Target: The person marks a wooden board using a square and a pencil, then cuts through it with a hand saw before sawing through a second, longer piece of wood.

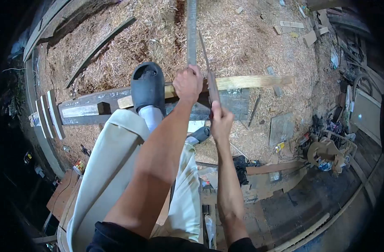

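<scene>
My left hand [187,86] is closed around the near end of a long, narrow grey strip [192,33], which runs up past the top of the view. My right hand [221,122] grips a long thin-bladed tool [212,86] with a brownish lower part. Its dark blade tapers upward close beside the strip, seen nearly edge-on, so its exact kind is unclear. Below both hands a pale wooden board [255,82] lies crosswise over a darker plank [234,105]. A foot in a dark clog [148,86] presses on the board left of my left hand.
Wood shavings [242,46] cover the ground. A dark slat [101,50] lies at upper left, and several white-edged strips [49,115] rest across the plank's left end. A short wood block [86,110] sits on that plank. At right stands a torn cardboard box [322,153] among clutter.
</scene>
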`<action>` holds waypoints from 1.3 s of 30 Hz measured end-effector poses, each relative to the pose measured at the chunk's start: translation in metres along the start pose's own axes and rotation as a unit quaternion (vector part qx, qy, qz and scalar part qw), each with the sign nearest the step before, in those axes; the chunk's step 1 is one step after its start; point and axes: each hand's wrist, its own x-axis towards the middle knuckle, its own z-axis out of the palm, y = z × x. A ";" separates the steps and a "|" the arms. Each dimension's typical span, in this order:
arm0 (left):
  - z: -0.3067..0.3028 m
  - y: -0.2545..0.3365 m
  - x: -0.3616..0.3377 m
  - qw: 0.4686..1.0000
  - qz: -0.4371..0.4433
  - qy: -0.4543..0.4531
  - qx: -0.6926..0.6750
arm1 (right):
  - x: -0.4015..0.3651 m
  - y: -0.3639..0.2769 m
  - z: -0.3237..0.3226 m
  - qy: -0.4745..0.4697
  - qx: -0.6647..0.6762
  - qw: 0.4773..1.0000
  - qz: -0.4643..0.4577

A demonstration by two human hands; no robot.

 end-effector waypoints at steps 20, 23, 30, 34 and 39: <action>0.002 -0.003 -0.004 1.000 -0.007 0.017 -0.006 | -0.142 -0.032 -0.094 -0.034 -0.077 0.990 0.110; 0.003 -0.002 -0.004 0.999 0.032 0.032 -0.013 | -0.132 -0.018 -0.091 -0.028 -0.084 0.995 0.052; 0.003 -0.006 -0.008 0.994 0.057 0.085 -0.042 | -0.055 0.012 -0.036 -0.016 0.039 0.999 0.025; -0.011 -0.006 -0.016 0.992 0.108 0.014 -0.069 | -0.048 0.022 -0.050 -0.032 0.023 0.999 0.007; -0.019 -0.033 -0.025 0.949 0.308 0.024 -0.057 | -0.056 0.082 -0.026 0.010 0.034 0.992 -0.123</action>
